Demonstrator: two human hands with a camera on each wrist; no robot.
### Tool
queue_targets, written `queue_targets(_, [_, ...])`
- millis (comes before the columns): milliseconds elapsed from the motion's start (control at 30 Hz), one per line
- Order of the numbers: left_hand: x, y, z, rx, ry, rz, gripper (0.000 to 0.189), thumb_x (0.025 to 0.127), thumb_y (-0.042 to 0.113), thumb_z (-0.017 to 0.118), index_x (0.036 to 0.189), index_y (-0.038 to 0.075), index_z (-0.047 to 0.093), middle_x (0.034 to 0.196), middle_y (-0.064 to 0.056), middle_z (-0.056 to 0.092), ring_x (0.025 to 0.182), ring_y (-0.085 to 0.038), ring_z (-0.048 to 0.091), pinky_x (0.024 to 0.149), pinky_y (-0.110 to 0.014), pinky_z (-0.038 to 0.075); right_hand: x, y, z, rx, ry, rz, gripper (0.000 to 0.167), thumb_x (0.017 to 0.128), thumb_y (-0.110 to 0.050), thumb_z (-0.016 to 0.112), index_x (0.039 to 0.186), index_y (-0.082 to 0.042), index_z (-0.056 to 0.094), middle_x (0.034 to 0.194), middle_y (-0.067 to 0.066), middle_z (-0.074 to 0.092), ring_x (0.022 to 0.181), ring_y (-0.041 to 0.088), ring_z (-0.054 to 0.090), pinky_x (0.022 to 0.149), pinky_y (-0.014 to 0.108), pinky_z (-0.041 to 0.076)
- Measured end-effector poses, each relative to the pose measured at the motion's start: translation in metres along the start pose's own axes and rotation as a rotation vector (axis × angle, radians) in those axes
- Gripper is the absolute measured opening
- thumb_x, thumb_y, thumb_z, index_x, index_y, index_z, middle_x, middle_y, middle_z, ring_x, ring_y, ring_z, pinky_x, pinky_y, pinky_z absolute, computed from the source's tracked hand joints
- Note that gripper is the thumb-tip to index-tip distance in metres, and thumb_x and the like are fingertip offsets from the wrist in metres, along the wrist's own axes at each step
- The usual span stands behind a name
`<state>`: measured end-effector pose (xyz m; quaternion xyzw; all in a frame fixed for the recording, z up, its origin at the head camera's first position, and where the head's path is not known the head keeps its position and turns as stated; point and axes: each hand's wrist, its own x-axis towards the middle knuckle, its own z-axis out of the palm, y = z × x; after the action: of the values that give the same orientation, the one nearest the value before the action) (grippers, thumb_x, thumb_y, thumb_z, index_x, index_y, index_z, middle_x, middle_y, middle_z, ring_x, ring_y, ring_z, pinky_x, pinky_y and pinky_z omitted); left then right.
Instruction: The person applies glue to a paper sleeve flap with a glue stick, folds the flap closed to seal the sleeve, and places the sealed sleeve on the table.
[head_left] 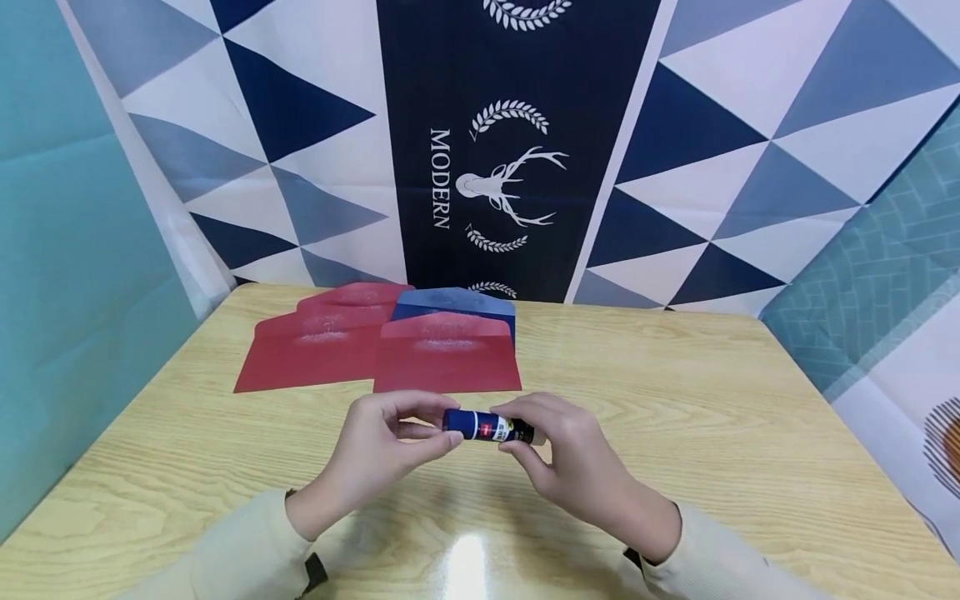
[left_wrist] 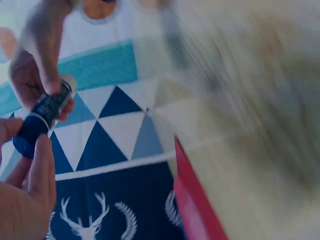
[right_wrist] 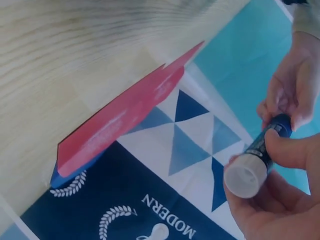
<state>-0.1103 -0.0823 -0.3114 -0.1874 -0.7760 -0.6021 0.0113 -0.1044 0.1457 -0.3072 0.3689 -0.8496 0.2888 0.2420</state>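
Observation:
A dark blue glue stick with a red and white label lies level between both hands, above the table. My left hand pinches its blue cap end between thumb and fingers. Around the other end of the barrel, my right hand curls its thumb and fingers. The right wrist view shows the white base sticking out past the right fingers. Behind the hands lie a red envelope, a second red envelope and a blue envelope, flaps up, with whitish smears near the folds.
Another red envelope lies partly covered at the back left. The envelopes overlap on a light wooden table. A patterned cloth with triangles and a deer print hangs along the back edge, and teal cloth hangs at the left.

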Motion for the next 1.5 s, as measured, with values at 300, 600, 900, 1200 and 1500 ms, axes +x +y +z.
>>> queue_targets(300, [0.007,-0.01,-0.009,0.317,-0.103,0.661,0.032,0.073,0.002,0.078,0.101,0.013,0.069,0.098,0.0,0.068,0.086,-0.007,0.065,0.079,-0.019,0.055,0.001,0.002,-0.006,0.174,-0.162,0.141,0.025,0.079,-0.006,0.076,0.102,-0.013,0.071,0.09,-0.004,0.07,0.065,0.001,0.046,0.056,0.014,0.041])
queue_targets(600, [0.012,-0.012,-0.012,0.365,-0.151,0.885,0.028,0.069,0.0,0.078,0.094,0.011,0.07,0.091,0.001,0.067,0.08,-0.007,0.061,0.076,-0.011,0.051,0.001,0.005,-0.009,0.249,-0.281,0.205,0.023,0.079,-0.01,0.077,0.102,-0.012,0.072,0.089,-0.003,0.072,0.068,-0.001,0.049,0.059,0.016,0.044])
queue_targets(900, [0.008,-0.015,-0.009,0.298,-0.108,0.738,0.029,0.065,-0.001,0.08,0.089,0.011,0.071,0.083,0.002,0.07,0.071,-0.004,0.062,0.07,-0.01,0.052,0.002,0.004,-0.008,0.222,-0.3,0.228,0.024,0.08,-0.013,0.077,0.104,-0.013,0.074,0.088,-0.003,0.074,0.065,-0.003,0.047,0.054,0.015,0.041])
queue_targets(1200, [0.006,-0.014,-0.006,0.213,-0.07,0.526,0.027,0.064,-0.002,0.082,0.087,0.008,0.073,0.08,-0.004,0.074,0.069,-0.005,0.07,0.066,-0.017,0.057,0.0,0.002,-0.006,0.169,-0.231,0.181,0.026,0.077,-0.01,0.078,0.103,-0.011,0.075,0.092,0.001,0.076,0.06,-0.004,0.044,0.051,0.014,0.04])
queue_targets(1500, [0.003,-0.009,0.0,0.107,-0.012,0.157,0.022,0.066,0.001,0.082,0.085,0.007,0.074,0.083,-0.008,0.074,0.068,-0.004,0.069,0.063,-0.022,0.058,0.0,0.002,0.0,0.046,-0.104,0.048,0.031,0.071,-0.007,0.082,0.101,-0.007,0.075,0.091,0.002,0.076,0.067,0.0,0.058,0.06,0.013,0.05])
